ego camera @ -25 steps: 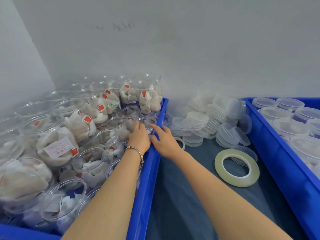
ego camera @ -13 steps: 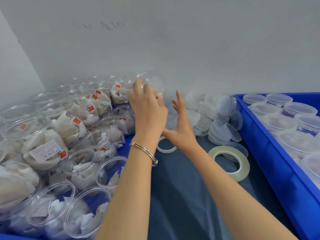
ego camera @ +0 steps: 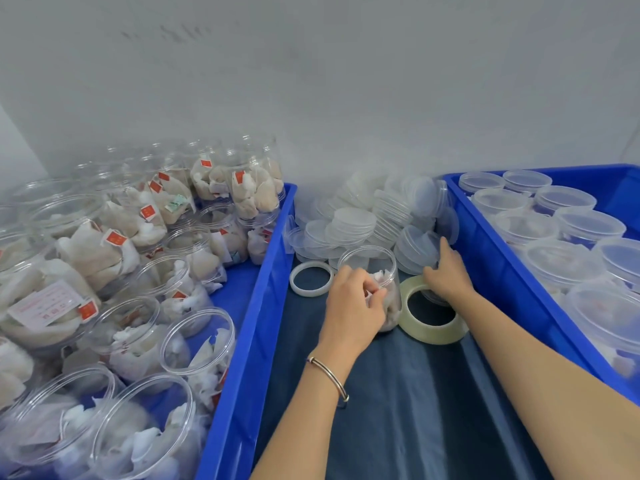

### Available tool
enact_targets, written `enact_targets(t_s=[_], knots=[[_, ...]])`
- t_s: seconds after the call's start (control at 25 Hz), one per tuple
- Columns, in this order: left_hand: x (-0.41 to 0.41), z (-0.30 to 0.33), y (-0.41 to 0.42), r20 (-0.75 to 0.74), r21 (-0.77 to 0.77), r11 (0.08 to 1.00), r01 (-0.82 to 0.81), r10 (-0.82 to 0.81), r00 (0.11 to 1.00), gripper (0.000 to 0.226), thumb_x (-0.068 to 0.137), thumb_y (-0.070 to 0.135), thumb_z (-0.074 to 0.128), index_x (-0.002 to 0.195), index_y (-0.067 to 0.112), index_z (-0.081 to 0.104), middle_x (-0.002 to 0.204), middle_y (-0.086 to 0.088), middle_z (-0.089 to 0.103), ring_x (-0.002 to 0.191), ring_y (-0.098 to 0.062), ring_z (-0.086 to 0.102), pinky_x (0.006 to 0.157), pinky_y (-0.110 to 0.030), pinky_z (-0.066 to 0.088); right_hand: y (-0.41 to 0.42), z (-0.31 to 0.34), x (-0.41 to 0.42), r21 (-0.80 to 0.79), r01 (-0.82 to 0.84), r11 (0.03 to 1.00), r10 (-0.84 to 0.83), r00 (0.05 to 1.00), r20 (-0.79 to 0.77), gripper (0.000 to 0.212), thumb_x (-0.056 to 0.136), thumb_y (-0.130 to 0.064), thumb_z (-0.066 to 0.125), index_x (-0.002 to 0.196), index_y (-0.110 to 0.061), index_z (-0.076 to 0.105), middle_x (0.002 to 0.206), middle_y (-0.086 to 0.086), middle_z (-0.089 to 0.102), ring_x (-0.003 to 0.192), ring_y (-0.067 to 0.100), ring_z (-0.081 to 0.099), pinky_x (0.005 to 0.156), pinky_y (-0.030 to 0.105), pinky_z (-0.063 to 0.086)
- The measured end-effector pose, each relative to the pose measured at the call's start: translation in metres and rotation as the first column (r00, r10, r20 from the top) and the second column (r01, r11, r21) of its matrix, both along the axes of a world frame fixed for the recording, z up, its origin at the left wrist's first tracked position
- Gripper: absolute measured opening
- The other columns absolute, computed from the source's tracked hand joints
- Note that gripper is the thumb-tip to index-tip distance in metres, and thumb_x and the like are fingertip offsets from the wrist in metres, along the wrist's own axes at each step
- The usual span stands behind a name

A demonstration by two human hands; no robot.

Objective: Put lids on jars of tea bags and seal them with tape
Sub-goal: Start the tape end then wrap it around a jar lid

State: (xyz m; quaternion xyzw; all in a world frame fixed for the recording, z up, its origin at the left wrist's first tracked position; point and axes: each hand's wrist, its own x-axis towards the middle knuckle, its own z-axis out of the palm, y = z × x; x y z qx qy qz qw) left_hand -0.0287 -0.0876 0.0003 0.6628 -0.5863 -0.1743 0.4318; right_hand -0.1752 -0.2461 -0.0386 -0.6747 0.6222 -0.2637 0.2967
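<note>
I've brought one open jar (ego camera: 372, 271) out of the left crate (ego camera: 249, 323) onto the cloth (ego camera: 398, 410) between the crates; my left hand (ego camera: 353, 306) grips it. My right hand (ego camera: 446, 271) has curled round a lid (ego camera: 415, 249) from the far pile, ready for capping.

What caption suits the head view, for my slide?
Left hand grips an open jar of tea bags; right hand reaches for lids.

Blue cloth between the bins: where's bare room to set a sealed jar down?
Bare cloth lies near you, between the left bin and right bin, below the tape roll. Farther back it is crowded: open jar, white ring, lid pile.
</note>
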Motion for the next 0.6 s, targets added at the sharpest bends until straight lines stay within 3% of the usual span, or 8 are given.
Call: enact_targets(t_s=[0.24, 0.32, 0.4, 0.44, 0.48, 0.52, 0.56, 0.6], knots=[[0.006, -0.015, 0.004, 0.012, -0.113, 0.985, -0.13, 0.132, 0.991, 0.034, 0.073, 0.026, 0.08, 0.064, 0.011, 0.05, 0.078, 0.0, 0.048, 0.07, -0.011, 0.045, 0.063, -0.011, 0.033, 0.002, 0.001, -0.003, -0.054, 0.014, 0.998, -0.028, 0.965, -0.259, 0.049, 0.097, -0.02, 0.05, 0.143, -0.01, 0.039, 0.13, 0.015, 0.049, 0.123, 0.032, 0.04, 0.093, 0.046, 0.044], [0.004, -0.019, 0.002, 0.028, -0.136, 0.983, -0.125, 0.13, 0.991, 0.032, 0.071, 0.024, 0.08, 0.067, 0.01, 0.051, 0.079, 0.002, 0.047, 0.074, -0.013, 0.047, 0.065, -0.015, 0.035, 0.012, 0.006, -0.003, -0.212, 0.06, 0.975, -0.113, 0.962, -0.25, 0.036, 0.099, -0.021, 0.046, 0.131, -0.006, 0.049, 0.12, 0.017, 0.054, 0.112, 0.031, 0.046, 0.087, 0.044, 0.046], [0.002, -0.023, 0.002, 0.004, -0.2, 0.973, -0.119, 0.123, 0.992, 0.03, 0.07, 0.025, 0.08, 0.085, 0.019, 0.054, 0.093, 0.007, 0.047, 0.086, -0.007, 0.051, 0.071, -0.018, 0.04, 0.023, 0.022, -0.001, -0.428, 0.176, 0.886, -0.189, 0.982, 0.013, 0.029, 0.1, -0.022, 0.045, 0.121, -0.004, 0.053, 0.109, 0.014, 0.056, 0.098, 0.027, 0.053, 0.078, 0.038, 0.046], [0.002, -0.025, 0.002, -0.038, -0.232, 0.965, -0.124, 0.118, 0.992, 0.044, 0.068, 0.026, 0.081, 0.101, 0.025, 0.052, 0.105, 0.01, 0.044, 0.097, 0.001, 0.049, 0.077, -0.015, 0.041, 0.027, 0.033, 0.002, -0.444, 0.229, 0.866, -0.142, 0.965, 0.22, 0.029, 0.1, -0.022, 0.045, 0.123, -0.006, 0.05, 0.105, 0.009, 0.057, 0.093, 0.023, 0.056, 0.075, 0.033, 0.047], [0.003, -0.027, 0.001, -0.105, -0.257, 0.958, -0.128, 0.104, 0.989, 0.066, 0.065, 0.027, 0.083, 0.119, 0.03, 0.045, 0.118, 0.011, 0.039, 0.109, 0.008, 0.043, 0.085, -0.01, 0.041, 0.032, 0.044, 0.004, -0.385, 0.242, 0.89, -0.051, 0.895, 0.443, 0.031, 0.1, -0.021, 0.045, 0.13, -0.011, 0.046, 0.1, 0.003, 0.057, 0.087, 0.016, 0.06, 0.071, 0.027, 0.049], [0.004, -0.029, -0.002, -0.195, -0.253, 0.959, -0.129, 0.08, 0.978, 0.087, 0.062, 0.027, 0.085, 0.133, 0.033, 0.035, 0.128, 0.01, 0.033, 0.118, 0.012, 0.036, 0.094, -0.008, 0.038, 0.038, 0.054, 0.006, -0.272, 0.187, 0.944, 0.038, 0.757, 0.652, 0.035, 0.1, -0.02, 0.046, 0.134, -0.017, 0.044, 0.096, -0.001, 0.059, 0.079, 0.009, 0.062, 0.067, 0.022, 0.051], [0.004, -0.032, -0.004, -0.301, -0.215, 0.97, -0.117, 0.048, 0.952, 0.102, 0.06, 0.026, 0.087, 0.141, 0.036, 0.026, 0.135, 0.009, 0.032, 0.123, 0.013, 0.034, 0.1, -0.01, 0.037, 0.045, 0.061, 0.008, -0.124, 0.06, 0.99, 0.062, 0.611, 0.789, 0.034, 0.1, -0.018, 0.047, 0.134, -0.02, 0.046, 0.094, -0.002, 0.06, 0.071, 0.005, 0.062, 0.062, 0.019, 0.052], [0.003, -0.034, -0.006, -0.406, -0.154, 0.984, -0.094, 0.024, 0.914, 0.11, 0.059, 0.024, 0.089, 0.143, 0.039, 0.021, 0.138, 0.009, 0.035, 0.125, 0.01, 0.038, 0.103, -0.014, 0.038, 0.052, 0.066, 0.012, -0.001, -0.095, 0.995, 0.054, 0.556, 0.83, 0.033, 0.099, -0.015, 0.047, 0.132, -0.018, 0.051, 0.094, -0.001, 0.062, 0.069, 0.004, 0.061, 0.06, 0.02, 0.053]])
